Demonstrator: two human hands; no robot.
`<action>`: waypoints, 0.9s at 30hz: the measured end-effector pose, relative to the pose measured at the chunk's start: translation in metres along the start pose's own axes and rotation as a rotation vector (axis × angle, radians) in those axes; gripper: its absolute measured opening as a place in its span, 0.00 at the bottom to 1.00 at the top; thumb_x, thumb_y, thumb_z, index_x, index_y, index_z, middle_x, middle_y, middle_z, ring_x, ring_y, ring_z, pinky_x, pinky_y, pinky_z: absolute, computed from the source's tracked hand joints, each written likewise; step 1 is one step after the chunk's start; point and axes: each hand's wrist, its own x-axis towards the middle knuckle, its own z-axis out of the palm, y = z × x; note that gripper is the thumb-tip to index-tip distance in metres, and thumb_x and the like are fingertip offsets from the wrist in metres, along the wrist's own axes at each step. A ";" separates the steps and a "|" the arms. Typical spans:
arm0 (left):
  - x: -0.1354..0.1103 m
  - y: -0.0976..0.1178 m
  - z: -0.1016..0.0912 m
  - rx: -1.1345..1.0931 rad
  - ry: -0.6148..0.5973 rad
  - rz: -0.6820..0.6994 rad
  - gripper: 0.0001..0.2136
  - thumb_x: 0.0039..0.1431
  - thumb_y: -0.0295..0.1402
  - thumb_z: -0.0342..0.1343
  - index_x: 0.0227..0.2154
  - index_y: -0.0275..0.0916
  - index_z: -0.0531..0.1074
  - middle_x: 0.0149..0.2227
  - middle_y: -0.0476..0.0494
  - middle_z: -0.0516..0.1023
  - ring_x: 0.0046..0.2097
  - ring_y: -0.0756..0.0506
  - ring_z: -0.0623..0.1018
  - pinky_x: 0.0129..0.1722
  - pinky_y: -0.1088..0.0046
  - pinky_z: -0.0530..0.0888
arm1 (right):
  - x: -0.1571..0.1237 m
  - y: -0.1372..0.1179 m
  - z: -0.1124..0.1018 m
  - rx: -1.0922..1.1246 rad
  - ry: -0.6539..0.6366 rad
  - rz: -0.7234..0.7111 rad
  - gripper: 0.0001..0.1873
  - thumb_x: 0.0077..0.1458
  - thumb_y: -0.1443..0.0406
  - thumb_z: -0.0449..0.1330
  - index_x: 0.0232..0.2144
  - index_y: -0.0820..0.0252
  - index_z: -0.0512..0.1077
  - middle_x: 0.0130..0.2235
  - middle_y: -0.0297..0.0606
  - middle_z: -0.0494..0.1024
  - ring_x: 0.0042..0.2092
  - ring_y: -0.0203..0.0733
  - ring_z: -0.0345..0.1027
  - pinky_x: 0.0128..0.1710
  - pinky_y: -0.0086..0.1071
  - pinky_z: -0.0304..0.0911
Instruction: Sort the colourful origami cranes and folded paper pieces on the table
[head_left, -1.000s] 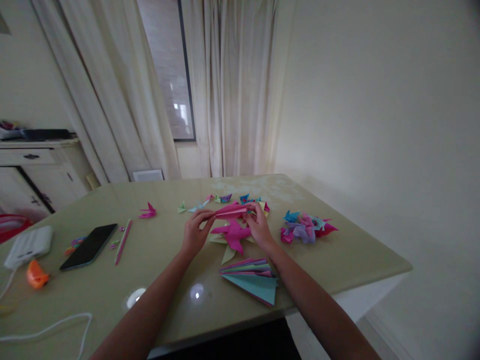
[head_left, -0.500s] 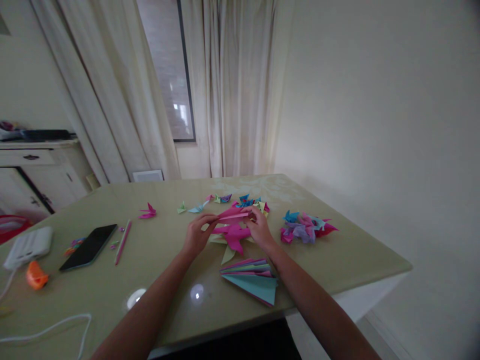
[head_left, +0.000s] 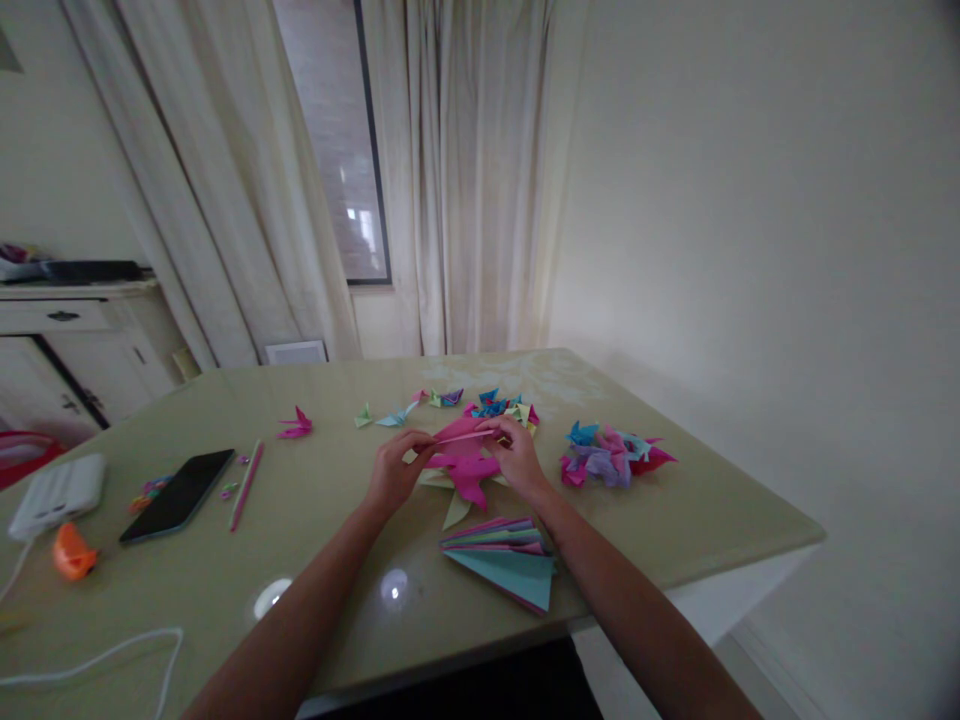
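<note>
Between my two hands is a folded strip of pink paper (head_left: 463, 437), held up over the table. My left hand (head_left: 397, 466) pinches its left end between thumb and fingers. The right end sits in the closed fingertips of my right hand (head_left: 514, 455). Just below lies a bright pink folded paper shape (head_left: 469, 475), resting on pale green paper pieces (head_left: 456, 512). Nearer to me is a fanned stack of folded coloured paper (head_left: 510, 565), light blue on top.
Folded paper birds (head_left: 600, 458) lie heaped at the right; several smaller ones (head_left: 397, 415) stand along the back. On the left are a pink pencil (head_left: 246, 487), a phone (head_left: 178, 494), an orange object (head_left: 73, 552), a white device (head_left: 58, 494) and a white cable (head_left: 90, 664).
The pink paper strip has tilted and looks thinner. My right hand has shifted slightly left, closer to my left hand, which is almost still.
</note>
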 end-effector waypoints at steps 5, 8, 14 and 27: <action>0.001 0.001 0.000 -0.001 0.003 -0.016 0.08 0.65 0.38 0.63 0.34 0.41 0.81 0.32 0.44 0.83 0.33 0.47 0.80 0.34 0.71 0.78 | 0.000 -0.001 0.000 -0.001 -0.008 0.017 0.08 0.58 0.58 0.67 0.35 0.55 0.81 0.39 0.39 0.79 0.36 0.43 0.72 0.34 0.32 0.67; 0.000 0.001 0.000 -0.015 0.012 -0.017 0.07 0.65 0.37 0.63 0.34 0.41 0.81 0.33 0.44 0.83 0.34 0.46 0.81 0.34 0.71 0.78 | 0.000 -0.002 0.000 0.008 -0.012 0.018 0.10 0.58 0.56 0.68 0.35 0.55 0.82 0.38 0.39 0.79 0.36 0.43 0.71 0.34 0.32 0.67; 0.001 0.001 0.002 -0.031 0.021 -0.019 0.07 0.65 0.37 0.63 0.33 0.41 0.81 0.32 0.45 0.83 0.34 0.47 0.81 0.35 0.71 0.78 | -0.001 -0.002 0.001 0.019 0.001 0.022 0.10 0.58 0.56 0.68 0.35 0.55 0.82 0.36 0.37 0.77 0.35 0.42 0.71 0.33 0.32 0.65; 0.001 0.001 0.000 -0.025 0.015 -0.011 0.05 0.65 0.34 0.62 0.34 0.41 0.81 0.33 0.45 0.82 0.34 0.47 0.81 0.36 0.71 0.78 | 0.000 -0.004 -0.001 0.033 0.004 0.039 0.12 0.56 0.52 0.70 0.34 0.54 0.84 0.35 0.37 0.76 0.36 0.43 0.70 0.35 0.33 0.67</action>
